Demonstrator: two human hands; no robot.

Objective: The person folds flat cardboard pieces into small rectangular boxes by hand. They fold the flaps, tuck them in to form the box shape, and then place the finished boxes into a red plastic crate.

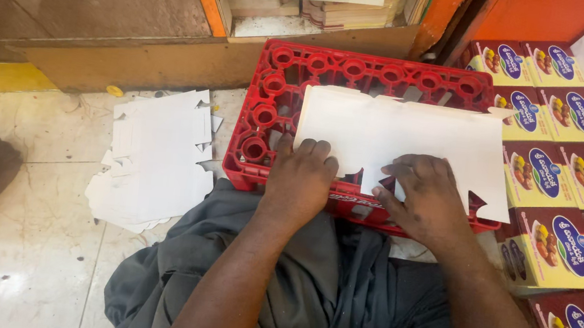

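Your left hand [299,179] lies flat, fingers together, pressing the near-left edge of a white die-cut carton blank [410,140]. Your right hand [427,200] has its fingers spread narrow on the blank's near edge, pinching at a flap, gripping nothing else. The blank lies unfolded, plain side up, across a red plastic bottle crate [276,104] at 12 o'clock from your lap. No crease is raised yet, so this carton looks barely begun. At 9 o'clock a stack of flat blanks [154,164] waits on the floor; at 3 o'clock rows of finished yellow boxes [557,185] show plenty already made.
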